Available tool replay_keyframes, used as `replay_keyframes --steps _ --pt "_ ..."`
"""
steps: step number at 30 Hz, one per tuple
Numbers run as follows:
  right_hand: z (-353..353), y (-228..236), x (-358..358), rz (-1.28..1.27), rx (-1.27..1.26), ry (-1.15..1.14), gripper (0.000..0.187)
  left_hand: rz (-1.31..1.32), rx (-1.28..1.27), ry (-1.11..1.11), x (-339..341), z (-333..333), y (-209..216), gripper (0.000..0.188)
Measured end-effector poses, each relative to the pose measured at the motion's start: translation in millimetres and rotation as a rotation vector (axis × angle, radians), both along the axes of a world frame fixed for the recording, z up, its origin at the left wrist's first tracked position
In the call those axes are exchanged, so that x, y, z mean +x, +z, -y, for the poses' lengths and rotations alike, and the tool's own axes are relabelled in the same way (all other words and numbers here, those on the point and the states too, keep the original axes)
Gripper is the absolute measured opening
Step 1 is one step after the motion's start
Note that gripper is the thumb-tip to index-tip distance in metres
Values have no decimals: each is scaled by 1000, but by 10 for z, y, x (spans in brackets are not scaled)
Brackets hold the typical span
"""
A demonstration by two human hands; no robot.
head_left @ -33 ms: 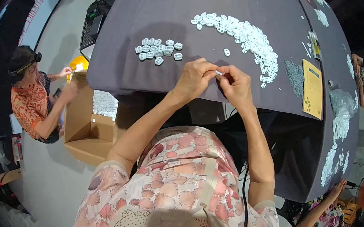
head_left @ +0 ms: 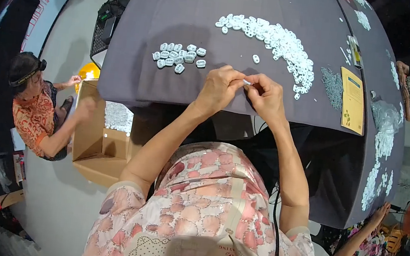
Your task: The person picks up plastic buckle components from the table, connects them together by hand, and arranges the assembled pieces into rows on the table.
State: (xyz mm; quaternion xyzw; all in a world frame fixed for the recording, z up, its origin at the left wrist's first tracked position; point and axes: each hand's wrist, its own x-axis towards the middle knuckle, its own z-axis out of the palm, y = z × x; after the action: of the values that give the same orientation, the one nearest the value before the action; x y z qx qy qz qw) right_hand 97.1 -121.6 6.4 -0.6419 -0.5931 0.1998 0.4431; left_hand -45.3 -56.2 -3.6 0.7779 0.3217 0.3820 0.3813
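My left hand [head_left: 218, 90] and my right hand [head_left: 267, 97] meet over the near edge of the cloth-covered table. Between their fingertips they pinch a small white plastic piece [head_left: 246, 82], mostly covered by the fingers. A group of white oval pieces with dark markings [head_left: 177, 56] lies to the left of my left hand. Beyond my right hand curves a long heap of small white oval pieces with holes [head_left: 275, 40]. One loose white oval piece [head_left: 256, 59] sits just past my fingertips.
At the right are a pile of small grey metal parts [head_left: 332, 87], a yellow booklet [head_left: 352, 102] and a clear plastic bag [head_left: 386, 116]. A cardboard box [head_left: 91, 130] with white pieces stands at the left, beside a person in orange [head_left: 39, 119]. Other people sit at the right.
My hands stay in place, still pinching the white piece. The person at the left has shifted an arm slightly beside the box.
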Motion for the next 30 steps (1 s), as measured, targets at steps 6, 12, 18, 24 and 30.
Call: replay_keyframes --steps 6,12,18,24,30 --pt "-7 -56 -1 3 198 88 17 4 71 16 1 6 -59 12" --pt "0 -71 -13 37 213 35 16 18 133 42 18 54 -54 10" --pt "3 -72 -54 125 240 -4 13 -5 166 64 26 69 -49 9" --pt "-5 -100 -48 195 283 16 11 -26 182 59 18 88 -37 9" --pt "-6 -127 -45 183 286 9 10 -20 178 37 33 76 -53 4"
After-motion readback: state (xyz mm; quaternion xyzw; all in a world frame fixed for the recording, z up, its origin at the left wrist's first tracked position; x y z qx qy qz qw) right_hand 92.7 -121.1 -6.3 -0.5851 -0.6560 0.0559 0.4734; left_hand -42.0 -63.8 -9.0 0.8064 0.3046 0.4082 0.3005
